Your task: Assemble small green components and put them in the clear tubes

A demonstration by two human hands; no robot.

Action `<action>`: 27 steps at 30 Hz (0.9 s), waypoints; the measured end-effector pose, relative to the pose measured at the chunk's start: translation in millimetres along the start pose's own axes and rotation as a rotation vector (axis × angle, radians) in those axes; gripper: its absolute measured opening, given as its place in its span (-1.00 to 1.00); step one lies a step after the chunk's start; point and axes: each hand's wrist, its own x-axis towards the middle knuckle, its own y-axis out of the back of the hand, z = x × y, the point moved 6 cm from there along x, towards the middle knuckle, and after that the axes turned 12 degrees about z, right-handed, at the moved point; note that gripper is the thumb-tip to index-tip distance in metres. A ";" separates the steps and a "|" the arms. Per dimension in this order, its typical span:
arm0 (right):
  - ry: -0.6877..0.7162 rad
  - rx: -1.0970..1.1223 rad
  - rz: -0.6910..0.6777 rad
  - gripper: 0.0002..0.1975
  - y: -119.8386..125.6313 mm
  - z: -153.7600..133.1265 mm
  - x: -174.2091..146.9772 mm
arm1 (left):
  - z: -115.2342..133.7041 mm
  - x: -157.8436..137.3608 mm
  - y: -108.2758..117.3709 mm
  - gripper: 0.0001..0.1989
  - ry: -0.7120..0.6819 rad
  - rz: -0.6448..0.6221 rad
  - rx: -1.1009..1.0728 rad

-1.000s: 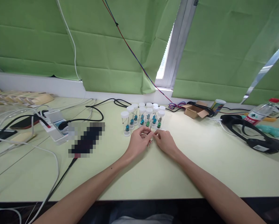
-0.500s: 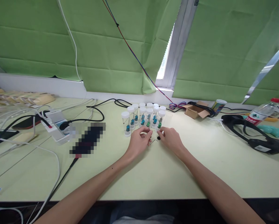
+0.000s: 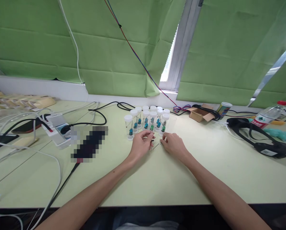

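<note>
My left hand (image 3: 141, 144) is closed in a pinch, and a small dark piece shows by its fingertips; what it holds is too small to name. Facing it, my right hand (image 3: 174, 144) has its fingers bent together low over the table, its fingertips at the end of a thin bent metal rod (image 3: 156, 146). Whether they grip the rod or something else is hidden. Just beyond both hands stand several clear tubes with white caps (image 3: 130, 127), upright in a cluster, with blue or green pieces and thin metal rods inside.
At left are a white power strip (image 3: 58, 127), tangled cables and a blurred-out dark device (image 3: 90, 143). Farther right stand an open cardboard box (image 3: 200, 114), a canister (image 3: 223, 110), a black headset (image 3: 260, 140) and a red-capped bottle (image 3: 268, 115). Green blinds hang behind.
My right hand has shifted slightly left, its fingertips now by the bent rod. The black disc seen on the table beside it no longer shows there. My left hand has barely moved.
</note>
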 end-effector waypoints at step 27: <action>-0.087 0.111 -0.059 -0.87 -8.9 3.1 -1.5 | 1.8 0.7 1.1 -0.75 0.065 0.020 -0.081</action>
